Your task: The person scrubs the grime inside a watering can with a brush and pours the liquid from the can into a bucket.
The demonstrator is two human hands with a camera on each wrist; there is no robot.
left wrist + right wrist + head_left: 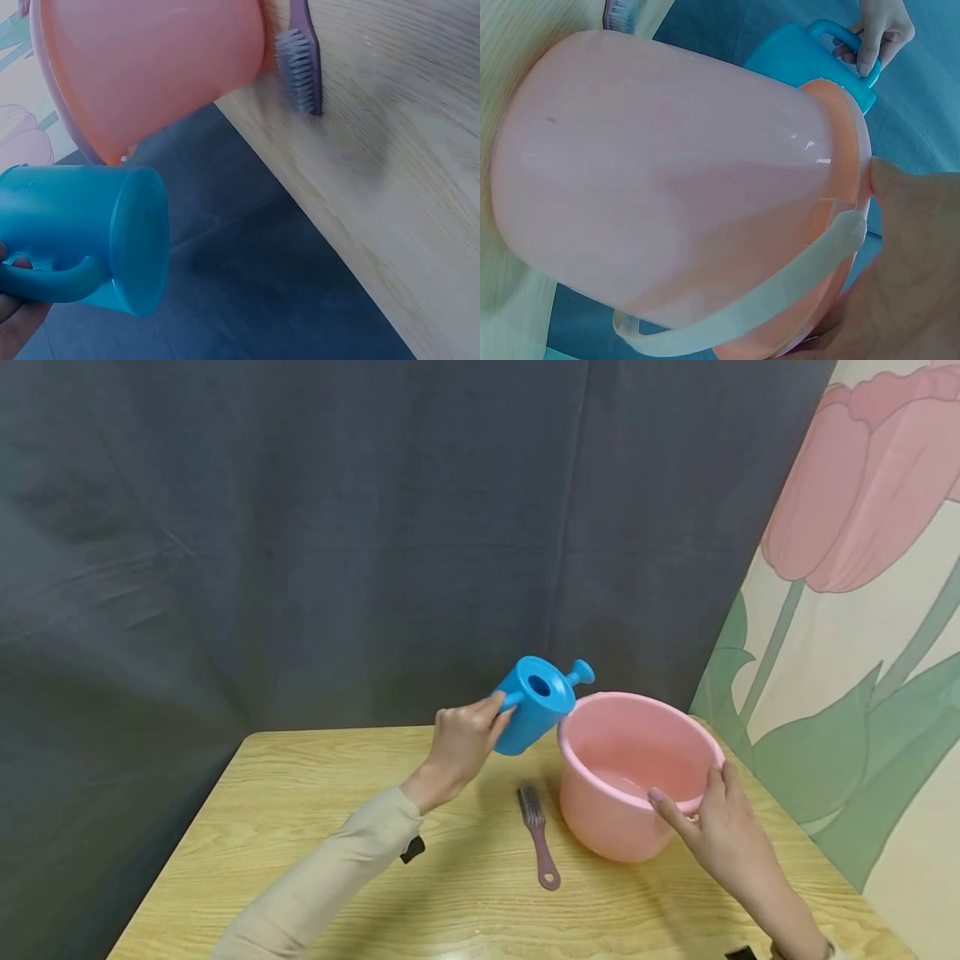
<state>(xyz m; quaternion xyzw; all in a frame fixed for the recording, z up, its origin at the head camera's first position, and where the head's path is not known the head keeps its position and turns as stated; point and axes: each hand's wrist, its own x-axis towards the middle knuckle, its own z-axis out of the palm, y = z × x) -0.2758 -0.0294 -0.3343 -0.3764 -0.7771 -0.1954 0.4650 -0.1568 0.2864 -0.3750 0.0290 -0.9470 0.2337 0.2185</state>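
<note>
My left hand (467,737) grips the handle of a blue watering can (528,714), lifted above the table and tilted, its spout toward the right over the back left rim of a pink bucket (611,827). The can's flat base faces the camera in the left wrist view. At the bucket's front right rim, my right hand (731,839) holds on, thumb over the near edge and fingers along the side. A pale carrying handle (742,315) hangs down the bucket's outside in the right wrist view. The bucket stands upright on the table.
A purple-handled brush (542,843) with grey bristles lies on the wooden table (247,835), just left of the bucket. A dark curtain (337,543) hangs behind the table's back edge. To the right is a wall (825,693) painted with tulips.
</note>
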